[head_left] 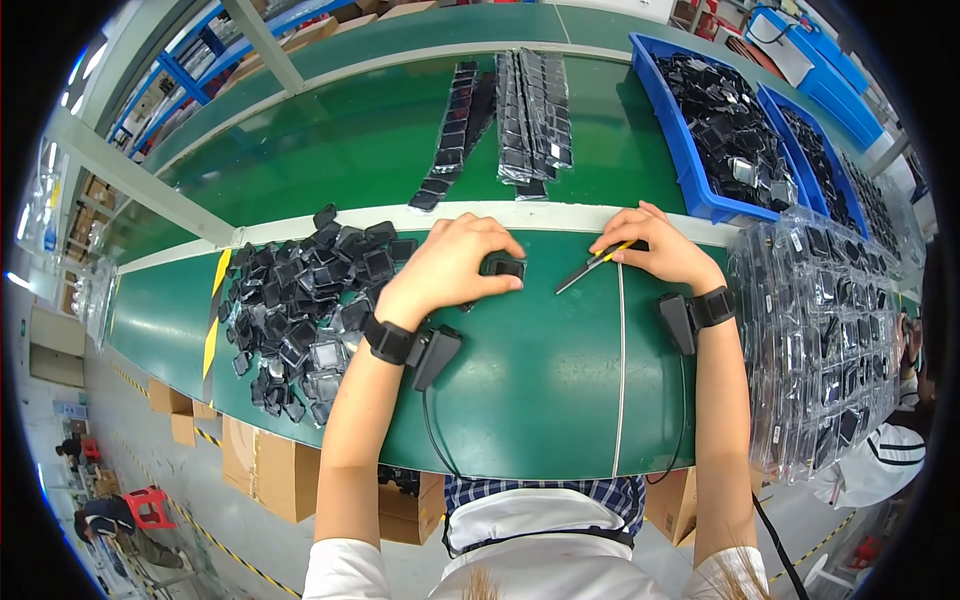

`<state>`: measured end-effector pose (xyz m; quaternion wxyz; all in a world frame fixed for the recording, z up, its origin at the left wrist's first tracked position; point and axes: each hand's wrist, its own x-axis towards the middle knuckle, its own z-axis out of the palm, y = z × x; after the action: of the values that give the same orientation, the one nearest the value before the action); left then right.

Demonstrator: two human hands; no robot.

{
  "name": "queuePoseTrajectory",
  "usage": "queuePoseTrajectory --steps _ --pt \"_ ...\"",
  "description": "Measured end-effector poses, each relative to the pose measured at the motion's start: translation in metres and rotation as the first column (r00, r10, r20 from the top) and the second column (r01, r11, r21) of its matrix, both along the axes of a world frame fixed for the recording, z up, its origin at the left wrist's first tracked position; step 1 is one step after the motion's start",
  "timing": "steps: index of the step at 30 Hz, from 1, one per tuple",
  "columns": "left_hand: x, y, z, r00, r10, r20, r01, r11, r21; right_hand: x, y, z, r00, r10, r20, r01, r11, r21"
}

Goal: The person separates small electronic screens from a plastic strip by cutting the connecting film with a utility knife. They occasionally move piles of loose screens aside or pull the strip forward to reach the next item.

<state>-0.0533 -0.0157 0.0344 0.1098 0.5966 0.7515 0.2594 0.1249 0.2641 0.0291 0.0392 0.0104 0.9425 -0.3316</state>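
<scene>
My left hand [455,260] is curled round a small black square part [507,268], thumb on its near side and fingers on its far side. Pinched in my right hand [660,247] is a slim yellow-and-black pen-like tool [590,269]. Its dark tip points down and left toward the green tabletop, apart from the part. Just left of my left hand spreads a loose heap of black square parts [290,285], some wrapped in clear plastic. Each wrist wears a black strap with a small box and a cable.
Strips of black parts in clear plastic [535,115] lie beyond the pale ledge [560,214]. Blue bins [690,180] full of black parts stand at the far right. Stacked clear trays [810,350] rise beside my right forearm. Cardboard boxes [265,465] sit below the table's front edge.
</scene>
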Motion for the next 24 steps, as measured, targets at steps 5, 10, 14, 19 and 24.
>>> queuePoseTrajectory --steps 5,10,14,19,24 --pt "0.039 0.014 -0.032 0.866 0.211 -0.454 -0.181 0.977 0.109 0.000 0.006 0.001 0.999 0.028 -0.015 -0.029 0.999 -0.017" --pt "0.023 0.012 -0.069 0.716 0.437 -0.544 -0.430 0.890 0.150 0.006 0.023 -0.002 0.999 0.020 -0.026 -0.021 0.999 -0.048" --pt "0.009 0.000 -0.068 0.592 0.569 -0.571 -0.623 0.773 0.125 0.005 0.028 -0.005 0.995 0.036 -0.092 -0.043 0.997 -0.070" --pt "-0.003 -0.020 -0.067 0.522 0.674 -0.523 -0.773 0.633 0.044 0.005 0.028 -0.004 0.995 0.042 -0.086 -0.047 0.997 -0.061" --pt "-0.020 -0.037 -0.040 0.493 0.679 -0.543 -0.829 0.556 -0.057 0.007 0.032 -0.006 0.993 0.041 -0.110 -0.050 0.996 -0.076"
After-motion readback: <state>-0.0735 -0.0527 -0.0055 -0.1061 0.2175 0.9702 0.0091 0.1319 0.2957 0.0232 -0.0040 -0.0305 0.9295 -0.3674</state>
